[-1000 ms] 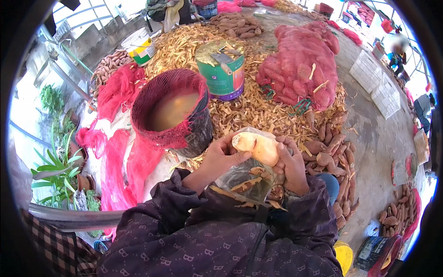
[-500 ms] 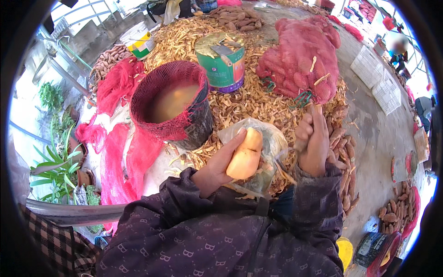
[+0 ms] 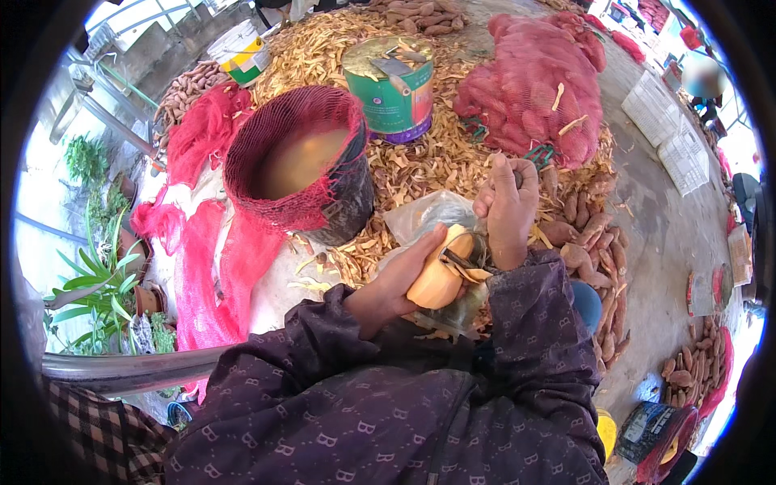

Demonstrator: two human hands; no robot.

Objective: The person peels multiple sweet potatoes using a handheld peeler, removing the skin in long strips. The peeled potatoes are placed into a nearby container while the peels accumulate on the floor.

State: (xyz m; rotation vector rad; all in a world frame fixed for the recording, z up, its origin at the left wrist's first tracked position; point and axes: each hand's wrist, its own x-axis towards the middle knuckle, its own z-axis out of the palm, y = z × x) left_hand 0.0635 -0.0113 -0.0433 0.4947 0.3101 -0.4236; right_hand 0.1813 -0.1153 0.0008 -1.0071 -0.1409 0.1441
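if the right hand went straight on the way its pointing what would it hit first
The right hand would probably meet the red mesh sack first, after passing over loose peelings; its height is hard to judge from this one view.

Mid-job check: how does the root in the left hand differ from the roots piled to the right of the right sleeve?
Surface: the held root shows pale orange bare flesh, while the piled roots are reddish brown, skin on.
Position: the held root is in the left hand's grasp; the piled roots lie heaped low on the ground.
Shared: both look like sweet potatoes.
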